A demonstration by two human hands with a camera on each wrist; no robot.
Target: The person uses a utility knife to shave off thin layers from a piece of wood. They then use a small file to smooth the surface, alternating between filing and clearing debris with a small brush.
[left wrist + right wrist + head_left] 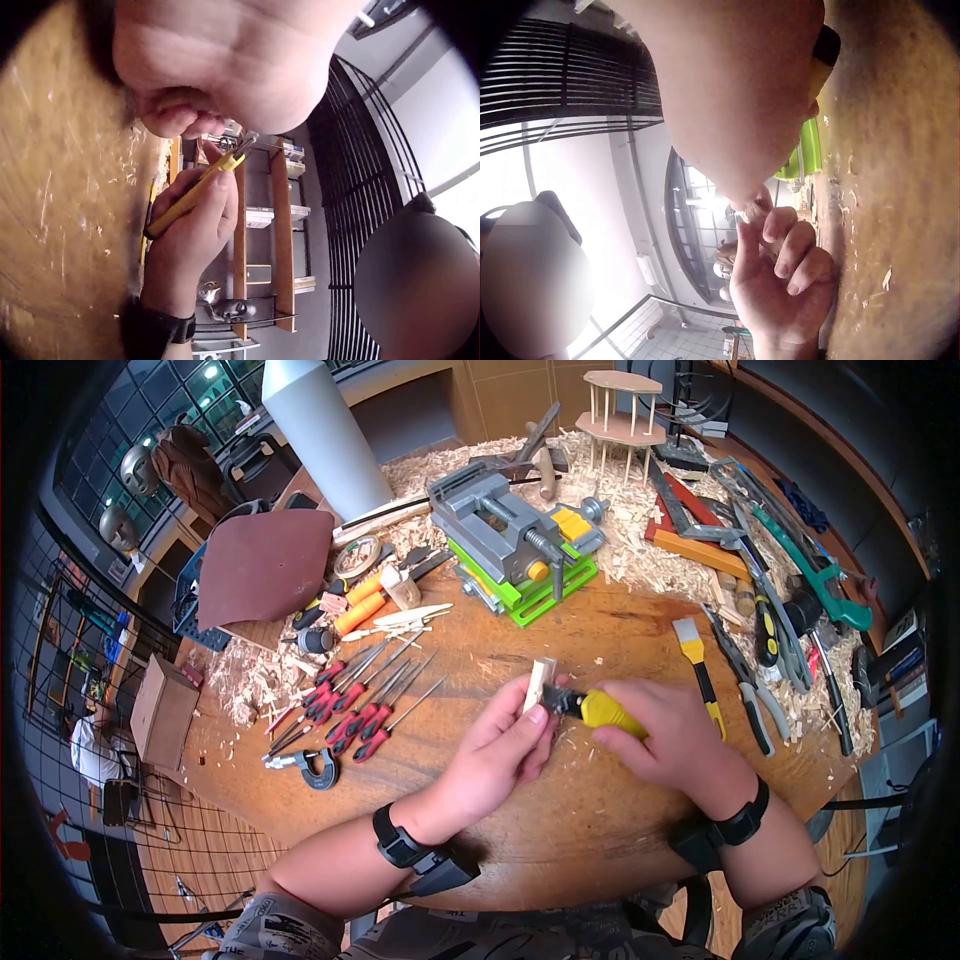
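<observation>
In the head view my left hand (505,738) grips a small pale piece of wood (537,682) upright over the front middle of the table. My right hand (668,732) holds a yellow-and-black utility knife (606,712), fingers curled round its handle. The knife's dark front end overlaps the wood beside my left fingers. From the left wrist, the knife (196,199) shows its metal tip pointing toward my left fingertips. Seen from the right wrist, my left hand (784,289) has curled fingers, and the wood is mostly hidden.
A grey vise (500,525) on a green base stands beyond my hands. Red-handled files (345,710) and a micrometer (318,768) lie to the left. At right are a yellow brush (700,665), pliers (745,685) and a green-handled saw (830,595). Wood shavings (640,575) cover the back.
</observation>
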